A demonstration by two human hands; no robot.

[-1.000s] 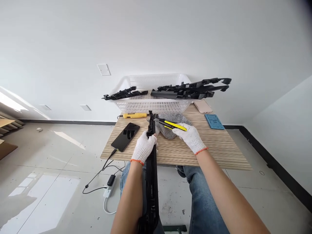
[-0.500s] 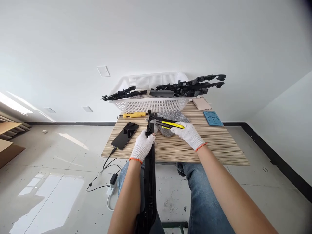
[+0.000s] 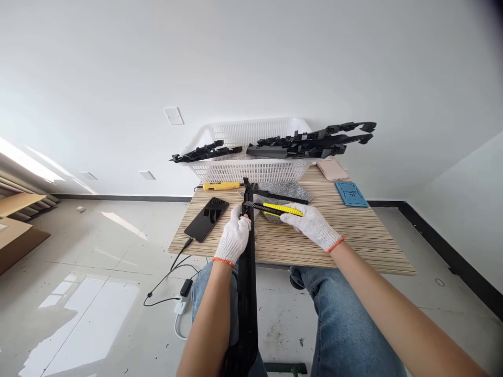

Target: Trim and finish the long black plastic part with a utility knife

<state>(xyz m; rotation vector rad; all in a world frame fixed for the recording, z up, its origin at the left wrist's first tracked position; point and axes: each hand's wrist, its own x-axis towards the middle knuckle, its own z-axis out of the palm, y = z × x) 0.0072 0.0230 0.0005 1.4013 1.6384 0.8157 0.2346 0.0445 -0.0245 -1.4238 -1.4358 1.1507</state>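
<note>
My left hand (image 3: 233, 239), in a white knit glove, is closed round a long black plastic part (image 3: 247, 293) that runs from my lap up over the table's front edge. My right hand (image 3: 313, 225), also gloved, grips a yellow and black utility knife (image 3: 280, 209) whose tip meets the upper end of the black part. A grey cloth (image 3: 283, 190) lies on the striped wooden table (image 3: 353, 241) just behind the knife, with a thin black strip (image 3: 286, 197) across it.
A white slotted basket (image 3: 251, 168) at the table's back holds several long black plastic parts (image 3: 314, 142) that stick out both sides. A black phone (image 3: 206, 219) with a cable, a second yellow knife (image 3: 220, 186), a pink phone (image 3: 332, 169) and a blue card (image 3: 351, 194) lie on the table.
The knife has tilted flatter and its tip has moved down against the black part's upper end. My view has shifted slightly; both hands keep their grip.
</note>
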